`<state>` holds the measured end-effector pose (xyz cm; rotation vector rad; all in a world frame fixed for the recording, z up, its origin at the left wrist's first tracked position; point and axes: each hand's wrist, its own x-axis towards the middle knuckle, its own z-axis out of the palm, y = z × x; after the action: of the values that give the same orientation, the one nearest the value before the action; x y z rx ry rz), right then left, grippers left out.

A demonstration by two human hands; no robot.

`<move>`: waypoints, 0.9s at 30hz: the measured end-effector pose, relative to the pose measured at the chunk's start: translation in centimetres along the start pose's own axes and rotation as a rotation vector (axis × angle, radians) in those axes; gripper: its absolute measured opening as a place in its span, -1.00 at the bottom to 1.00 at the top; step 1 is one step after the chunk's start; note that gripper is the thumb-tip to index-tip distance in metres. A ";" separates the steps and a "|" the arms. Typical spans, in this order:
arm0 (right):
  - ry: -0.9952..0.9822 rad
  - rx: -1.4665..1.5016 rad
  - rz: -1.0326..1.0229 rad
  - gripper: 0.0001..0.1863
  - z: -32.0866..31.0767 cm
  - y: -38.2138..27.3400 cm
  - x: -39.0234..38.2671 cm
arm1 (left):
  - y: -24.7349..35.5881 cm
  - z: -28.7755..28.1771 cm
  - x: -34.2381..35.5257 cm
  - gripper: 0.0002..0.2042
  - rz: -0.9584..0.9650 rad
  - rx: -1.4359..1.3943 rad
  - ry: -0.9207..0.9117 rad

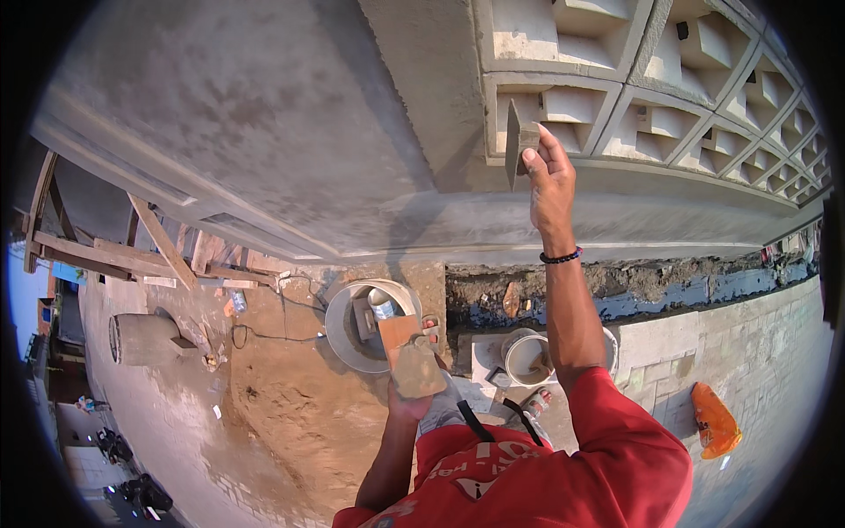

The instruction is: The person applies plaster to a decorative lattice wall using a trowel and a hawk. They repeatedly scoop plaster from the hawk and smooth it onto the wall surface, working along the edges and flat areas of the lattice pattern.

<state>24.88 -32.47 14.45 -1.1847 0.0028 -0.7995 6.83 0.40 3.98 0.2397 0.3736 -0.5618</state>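
My right hand point(546, 180) grips a flat plastering trowel point(514, 132) with a cement-smeared grip, its blade upright just in front of the pale concrete breeze-block screen point(623, 119) beside a grey plastered wall point(220, 106). My left hand point(407, 400), lower in the view, is closed on a small board point(398, 330) that carries grey mortar point(420, 370). Below the board sits a large round pale tub point(343, 348) with some items inside; how far the board is above it I cannot tell.
Two pale buckets point(510, 348) stand by my sandaled feet, near a dark trench point(651, 292) along the wall's base. Timber scaffolding point(150, 229) is at left, with a concrete cylinder point(141, 339), cables and parked motorbikes point(136, 493) below. An orange sack point(713, 418) lies on the paving at right.
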 end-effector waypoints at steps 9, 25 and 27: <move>0.079 0.005 0.329 -0.55 0.4 -1.1 -1.3 | 0.1 -4.9 0.4 -0.46 -0.017 0.058 0.006; 0.169 -0.012 0.263 -0.58 5.5 -4.0 2.1 | -1.5 -1.9 1.4 -0.48 0.097 0.072 -0.151; 0.164 -0.032 0.238 -0.58 6.2 -5.0 2.6 | -1.6 -2.7 1.5 -0.50 0.107 0.083 -0.123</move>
<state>26.51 -29.57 22.13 -1.1218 0.2884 -0.6856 6.42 -0.76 0.77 0.3016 0.2172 -0.4842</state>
